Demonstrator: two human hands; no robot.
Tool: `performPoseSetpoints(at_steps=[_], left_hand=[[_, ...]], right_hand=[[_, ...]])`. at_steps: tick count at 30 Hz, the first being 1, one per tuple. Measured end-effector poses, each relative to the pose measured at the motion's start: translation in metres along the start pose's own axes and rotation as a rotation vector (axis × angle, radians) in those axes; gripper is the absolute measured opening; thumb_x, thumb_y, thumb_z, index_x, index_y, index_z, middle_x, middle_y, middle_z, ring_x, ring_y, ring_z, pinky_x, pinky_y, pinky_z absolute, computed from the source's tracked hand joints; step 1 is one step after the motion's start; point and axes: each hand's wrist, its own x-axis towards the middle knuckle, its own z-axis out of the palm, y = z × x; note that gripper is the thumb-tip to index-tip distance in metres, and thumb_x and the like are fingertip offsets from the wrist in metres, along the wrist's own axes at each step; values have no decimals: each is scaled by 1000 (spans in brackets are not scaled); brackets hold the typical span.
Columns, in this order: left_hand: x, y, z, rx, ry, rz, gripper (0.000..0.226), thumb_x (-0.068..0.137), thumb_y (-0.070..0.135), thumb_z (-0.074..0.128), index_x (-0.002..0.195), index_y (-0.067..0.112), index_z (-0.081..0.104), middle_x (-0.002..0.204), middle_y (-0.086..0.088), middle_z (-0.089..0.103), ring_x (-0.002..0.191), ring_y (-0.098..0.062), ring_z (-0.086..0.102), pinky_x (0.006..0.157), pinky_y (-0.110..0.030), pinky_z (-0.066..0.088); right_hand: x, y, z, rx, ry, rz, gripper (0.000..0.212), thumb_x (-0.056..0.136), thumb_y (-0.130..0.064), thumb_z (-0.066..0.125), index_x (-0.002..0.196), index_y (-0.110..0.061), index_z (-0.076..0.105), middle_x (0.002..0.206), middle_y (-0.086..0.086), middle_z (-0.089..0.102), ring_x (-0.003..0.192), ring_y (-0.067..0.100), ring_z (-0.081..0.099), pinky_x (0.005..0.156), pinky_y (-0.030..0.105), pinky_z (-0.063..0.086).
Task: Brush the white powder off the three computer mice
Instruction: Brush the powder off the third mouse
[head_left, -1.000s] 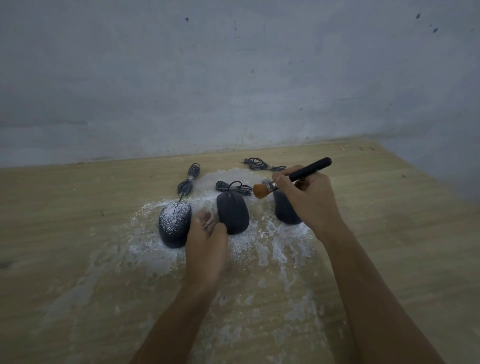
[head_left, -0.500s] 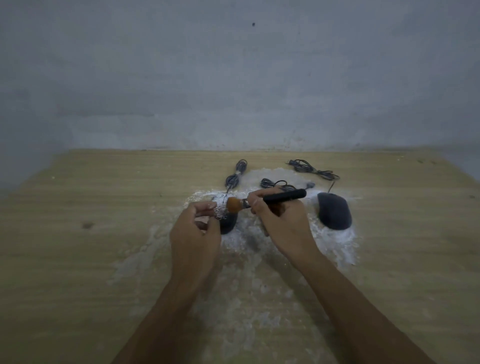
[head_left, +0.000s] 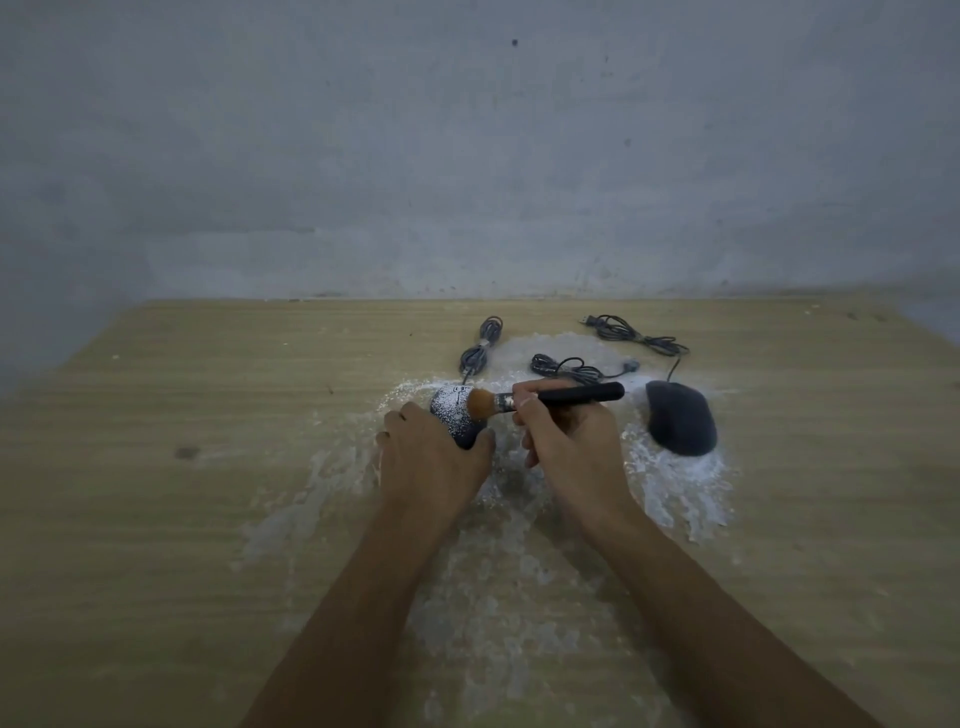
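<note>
Under our left hand: the speckled mouse (head_left: 453, 413) sits near the table's middle, with white specks thick on its far end and its near end covered by our palm.
Left hand (head_left: 431, 462): we grip that mouse from the near side, fingers curled round its left flank and thumb against its right.
Brush (head_left: 545, 397): its orange bristles touch the speckled mouse's upper right side, and the black handle lies nearly level, pointing right.
Right hand (head_left: 571, 447): we pinch the handle just behind the metal collar, with the other fingers curled beneath.
Clean mouse (head_left: 679, 418): dark and almost bare of specks, it lies to the right of our right hand, apart from it.
Powder (head_left: 675, 483): it is smeared over the wood around both mice and toward us, whitest beside the clean mouse.
Cables: a tied bundle (head_left: 480, 347) lies beyond the speckled mouse, a loose coil (head_left: 566, 366) beyond the brush, and a looped lead (head_left: 639, 335) runs to the clean mouse.
Table (head_left: 156, 467): pale wood, set against a grey wall (head_left: 467, 156).
</note>
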Motion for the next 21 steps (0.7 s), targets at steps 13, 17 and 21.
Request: performPoseSetpoints(at_steps=[13,17,21], left_hand=[[21,-6,-15,-293,-90,-39,45,79,53,71,67,10,65,68,-6,67,46,-12,54,36,-16,33],[23,-13,-15,-485,-128,-83,30,76,42,78,76,12,72,67,-6,72,52,-13,64,48,-16,52],[27,-19,-20,-856,-308,-238,11,78,11,82,80,9,71,85,-10,74,71,-15,71,72,-30,64]], right_hand=[[12,-6,-8,84,35,46,16,99,-27,66,90,-16,75,65,11,63,55,16,56,50,25,46],[21,-11,-6,67,44,85,24,97,-33,68,82,-15,74,61,1,64,52,13,56,51,28,46],[32,-19,-3,145,27,83,15,97,-28,68,88,-17,75,64,-1,66,51,11,56,50,28,46]])
